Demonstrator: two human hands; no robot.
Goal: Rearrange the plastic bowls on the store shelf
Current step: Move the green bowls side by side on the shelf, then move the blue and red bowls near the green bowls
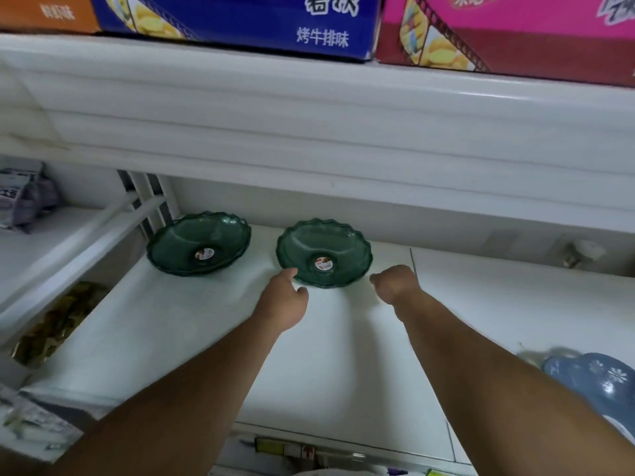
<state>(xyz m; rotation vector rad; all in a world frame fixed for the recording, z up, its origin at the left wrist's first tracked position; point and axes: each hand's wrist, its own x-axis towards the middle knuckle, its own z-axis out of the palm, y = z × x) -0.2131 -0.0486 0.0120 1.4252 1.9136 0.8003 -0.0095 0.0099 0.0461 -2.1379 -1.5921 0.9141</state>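
**Both hands flank the nearer green bowl**

Nearest the camera, two bare forearms stretch forward over the white shelf board [178, 338]. At the right edge, close in, lies a blue floral-patterned plastic dish [598, 376], well apart from the work.

Further out, the left hand [283, 300] sits at the front-left rim of the right-hand translucent dark-green scalloped plastic bowl [324, 252]; its fingers are loosely spread, one fingertip touching or just short of the rim, gripping nothing. The right hand [391, 283] hangs just beside the same bowl's front-right rim, fingers curled under into a loose fist, empty as far as can be seen.

So the bowl lies straight ahead, between the two hands, slightly beyond them; the left hand is the nearer. Being round, it offers no long axis, and a two-sided grasp at the rim looks like the likely next move.

Beyond and to the left stands a second translucent dark-green scalloped bowl [199, 243], upright, apart from the first, close to the white shelf divider [144, 197]. Overhead, snack cartons [240, 25] rest on the upper shelf.
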